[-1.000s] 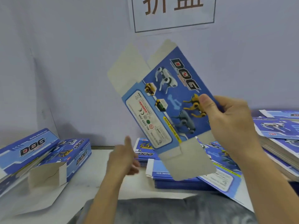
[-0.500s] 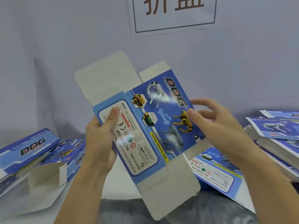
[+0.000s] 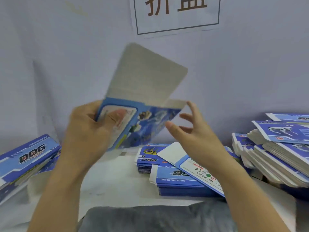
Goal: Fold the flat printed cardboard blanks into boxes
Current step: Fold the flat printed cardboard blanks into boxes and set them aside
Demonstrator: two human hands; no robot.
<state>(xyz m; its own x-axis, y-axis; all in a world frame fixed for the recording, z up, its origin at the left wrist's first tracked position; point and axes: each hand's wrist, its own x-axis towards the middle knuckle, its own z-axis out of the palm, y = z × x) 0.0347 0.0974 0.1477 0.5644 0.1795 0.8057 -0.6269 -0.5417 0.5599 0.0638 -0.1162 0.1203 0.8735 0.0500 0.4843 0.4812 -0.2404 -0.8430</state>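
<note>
A blue printed cardboard blank (image 3: 150, 121) with dog pictures is held up over the table, its grey end flap (image 3: 147, 77) standing upward. My left hand (image 3: 90, 129) grips its left side, thumb pressed on the white warning label. To the right of the blank, my right hand (image 3: 195, 136) has its fingers spread, fingertips close to the blank's right edge, holding nothing. The picture is blurred, so contact there is unclear.
Stacks of flat blue blanks (image 3: 177, 183) lie on the white table (image 3: 117, 180) under my right hand, with taller piles (image 3: 280, 153) at the right. Folded DOG boxes (image 3: 26, 158) sit at the left. A paper sign (image 3: 177, 14) hangs on the wall behind.
The blank has tipped away from me, its printed face now foreshortened and the grey flap upright. My left hand shifted up onto the label; my right hand let go and spread open.
</note>
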